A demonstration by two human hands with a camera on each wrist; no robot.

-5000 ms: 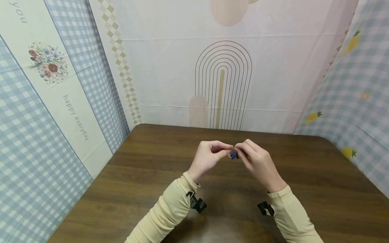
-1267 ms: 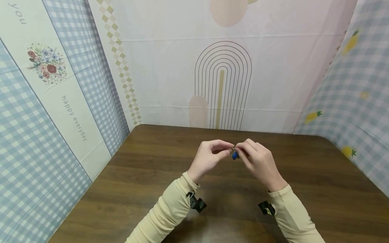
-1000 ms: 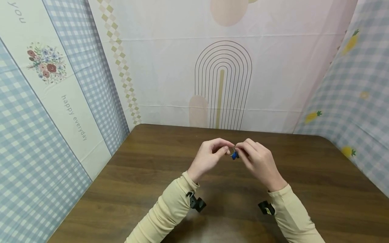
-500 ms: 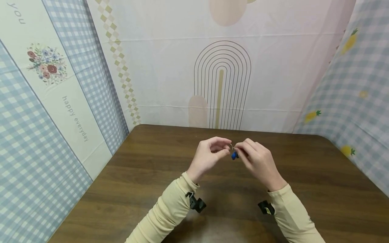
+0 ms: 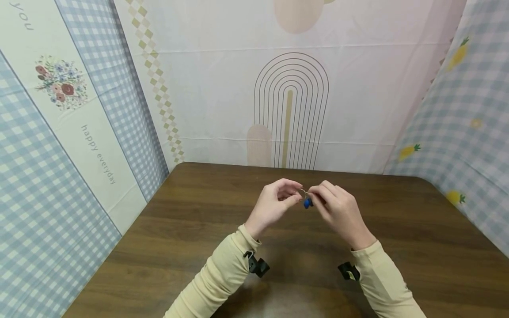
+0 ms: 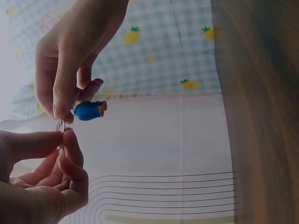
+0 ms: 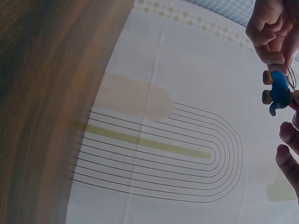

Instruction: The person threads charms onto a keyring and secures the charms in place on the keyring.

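Note:
A metal split ring [image 6: 61,125] with a small blue figure charm [image 6: 88,111] is held up between both hands over the table. The charm has orange feet, seen from the side in the right wrist view, and hangs below the ring in the head view. My left hand [image 5: 270,203] pinches the ring's left side between thumb and fingertips. With thumb and fingers, my right hand [image 5: 337,210] pinches the ring's other side, close to where the charm is attached. Those right fingertips hide part of the ring.
Below the hands spreads a brown wooden table [image 5: 191,247]. A white printed cloth [image 5: 214,101] hangs behind its back edge, and checked cloths [image 5: 469,132] hang at both sides. Black wrist cameras [image 5: 260,267] are strapped on both sleeves.
Since five seconds ago the left fingers have spread, drawn slightly back and regripped the ring, so more of it shows between the hands. The charm now hangs lower; the right hand has barely moved.

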